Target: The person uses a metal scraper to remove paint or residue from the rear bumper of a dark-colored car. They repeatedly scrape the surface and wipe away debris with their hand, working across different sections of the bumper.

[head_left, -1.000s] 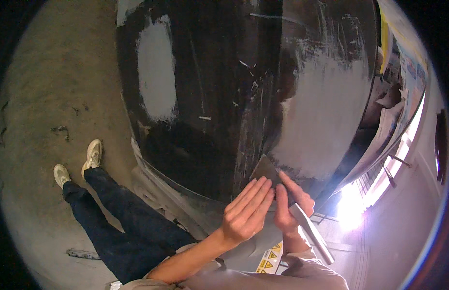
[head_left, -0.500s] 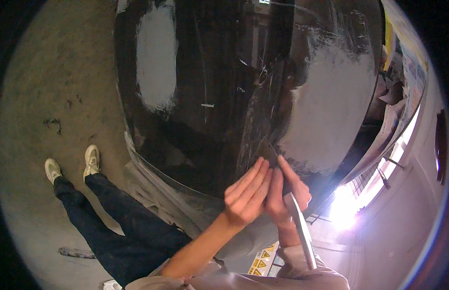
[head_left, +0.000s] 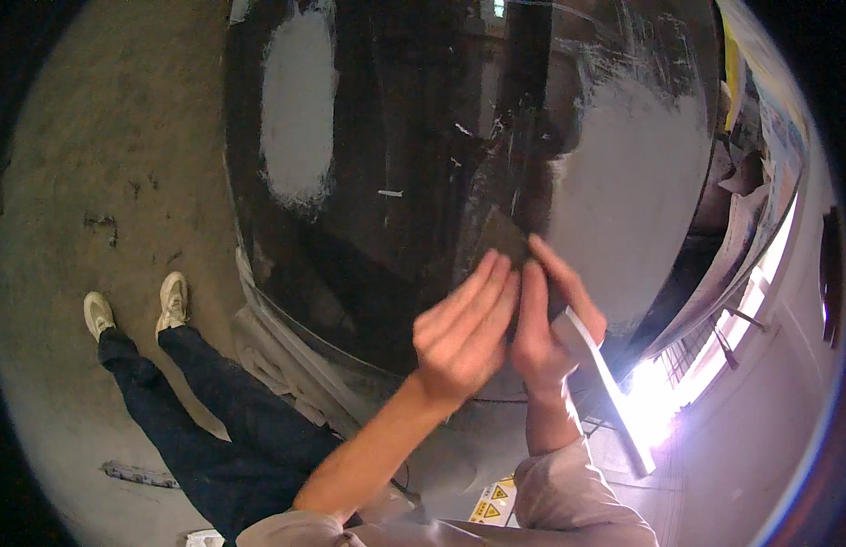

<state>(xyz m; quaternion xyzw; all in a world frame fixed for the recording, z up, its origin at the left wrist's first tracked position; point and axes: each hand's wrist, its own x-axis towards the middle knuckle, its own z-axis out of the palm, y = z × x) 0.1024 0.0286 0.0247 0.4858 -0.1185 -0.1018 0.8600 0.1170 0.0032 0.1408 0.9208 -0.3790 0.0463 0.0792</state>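
A dark, thin sheet with a pointed corner [head_left: 505, 228], which looks like sandpaper, lies against a glossy black curved panel [head_left: 423, 292]. My left hand [head_left: 464, 333] presses its straight, closed-together fingers on the near left edge of the sheet. Beside it, the fingers of my right hand [head_left: 555, 319] rest on the sheet's right edge. A long, flat, pale strip [head_left: 610, 392] sticks out of my right hand toward me, gripped near its far end. Just right of the sheet is a broad matte grey patch [head_left: 632, 201] on the panel, with scratched edges.
Another grey patch [head_left: 298, 109] runs along the panel's left side. Printed paper sheeting [head_left: 751, 210] covers the right edge. A person's dark-trousered legs [head_left: 231, 401] and pale shoes [head_left: 174, 301] show at left on the brown floor [head_left: 104, 182]. Bright light [head_left: 655, 401] glares at lower right.
Both hands and the dark sheet have slid away from me over the panel, slightly rightward. The pale strip's near end has swung out to the right.
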